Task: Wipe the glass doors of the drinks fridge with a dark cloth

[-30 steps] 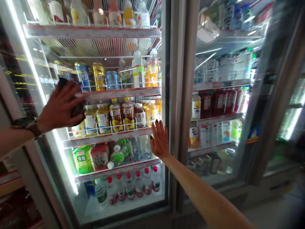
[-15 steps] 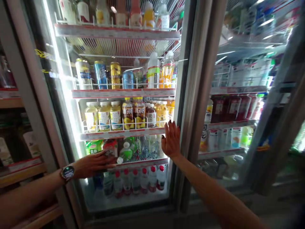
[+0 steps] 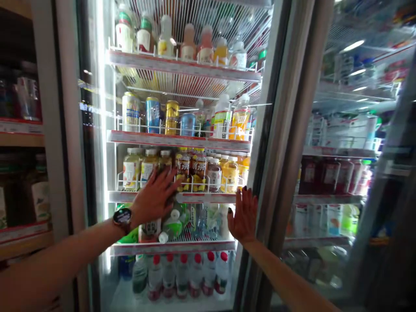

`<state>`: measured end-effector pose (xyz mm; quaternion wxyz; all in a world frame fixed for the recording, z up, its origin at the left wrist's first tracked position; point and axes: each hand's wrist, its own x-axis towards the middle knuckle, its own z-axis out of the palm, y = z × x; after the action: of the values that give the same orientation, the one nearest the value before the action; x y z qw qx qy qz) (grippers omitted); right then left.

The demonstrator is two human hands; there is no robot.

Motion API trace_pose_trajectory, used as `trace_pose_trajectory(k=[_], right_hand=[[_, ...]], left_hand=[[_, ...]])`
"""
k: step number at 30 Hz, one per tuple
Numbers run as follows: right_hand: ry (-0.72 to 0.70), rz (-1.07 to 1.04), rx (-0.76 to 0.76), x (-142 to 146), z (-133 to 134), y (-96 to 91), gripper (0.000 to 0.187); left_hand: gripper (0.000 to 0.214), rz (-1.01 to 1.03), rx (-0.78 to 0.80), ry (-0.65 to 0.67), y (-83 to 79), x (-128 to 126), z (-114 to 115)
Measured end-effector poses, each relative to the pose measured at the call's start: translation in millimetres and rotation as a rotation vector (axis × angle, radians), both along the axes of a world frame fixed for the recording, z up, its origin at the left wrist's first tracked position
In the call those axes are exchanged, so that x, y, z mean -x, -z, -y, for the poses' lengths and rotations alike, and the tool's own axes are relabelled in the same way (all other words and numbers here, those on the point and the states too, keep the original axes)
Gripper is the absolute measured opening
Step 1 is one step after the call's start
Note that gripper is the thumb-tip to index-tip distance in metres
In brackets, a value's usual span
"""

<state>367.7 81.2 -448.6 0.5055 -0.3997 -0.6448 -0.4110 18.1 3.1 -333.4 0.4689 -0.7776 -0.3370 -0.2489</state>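
My left hand (image 3: 154, 196), with a watch (image 3: 122, 216) on its wrist, is spread open in front of the third shelf. It is blurred by motion and holds nothing. Behind its fingers stand tea bottles (image 3: 199, 169) with yellow caps and pale yellow jar-like bottles (image 3: 130, 170); the hand hides some of them. My right hand (image 3: 243, 216) lies flat with fingers up at the right edge of the cooler opening, beside the door frame (image 3: 276, 160). Whether its palm touches the glass I cannot tell. Below, green bottles (image 3: 173, 225) lie on their sides.
Cans (image 3: 171, 118) and juice bottles (image 3: 240, 117) fill the second shelf, and more bottles (image 3: 206, 45) the top one. Red-capped water bottles (image 3: 182, 275) line the bottom. Another glass-door cooler (image 3: 338, 156) is at the right; wooden shelves (image 3: 22, 139) are at the left.
My left hand has risen from the lying bottles to the shelf above, fingers spread. My right hand stays by the cooler's right edge. The view has shifted, so the shelves appear lower and farther right.
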Motion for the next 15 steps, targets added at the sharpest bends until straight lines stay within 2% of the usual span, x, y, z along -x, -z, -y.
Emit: trace_pose_trajectory(k=[2, 3, 4, 5, 6, 7, 8, 10, 11, 13, 14, 15], right_hand=[[0.006, 0.002, 0.014, 1, 3, -1.7, 0.08], [0.005, 0.008, 0.028, 2, 6, -2.8, 0.081], [0.002, 0.014, 0.046, 3, 9, -4.0, 0.081], [-0.005, 0.019, 0.064, 3, 13, -5.3, 0.082], [-0.019, 0.022, 0.084, 4, 18, -6.6, 0.082], [-0.04, 0.025, 0.103, 4, 23, -7.9, 0.083], [-0.065, 0.025, 0.118, 4, 28, -9.4, 0.082], [-0.117, 0.007, 0.133, 5, 38, -13.2, 0.078], [-0.146, 0.0, 0.135, 6, 43, -16.1, 0.075], [-0.205, 0.004, 0.135, 12, 53, -26.7, 0.072], [-0.236, 0.015, 0.128, 17, 59, -35.4, 0.072], [-0.271, 0.031, 0.114, 24, 65, -46.8, 0.072]], left_hand=[[0.086, -0.184, 0.11, 0.028, 56.5, 5, 5], [0.083, -0.277, 0.156, 0.055, 77.7, 15, 9], [0.079, -0.37, 0.199, 0.086, 91.9, 28, 15], [0.076, -0.455, 0.235, 0.118, 97.6, 44, 21], [0.073, -0.523, 0.261, 0.142, 94.2, 62, 26], [0.071, -0.566, 0.276, 0.149, 81.5, 80, 30], [0.07, -0.578, 0.277, 0.14, 60.3, 96, 32], [0.068, -0.514, 0.233, 0.093, -0.5, 117, 33], [0.068, -0.437, 0.185, 0.065, -34.7, 119, 31], [0.068, -0.219, 0.037, 0.029, -96.6, 103, 25], [0.069, -0.086, -0.05, 0.019, -119.5, 86, 21], [0.071, 0.041, -0.125, 0.014, -134.9, 64, 15]])
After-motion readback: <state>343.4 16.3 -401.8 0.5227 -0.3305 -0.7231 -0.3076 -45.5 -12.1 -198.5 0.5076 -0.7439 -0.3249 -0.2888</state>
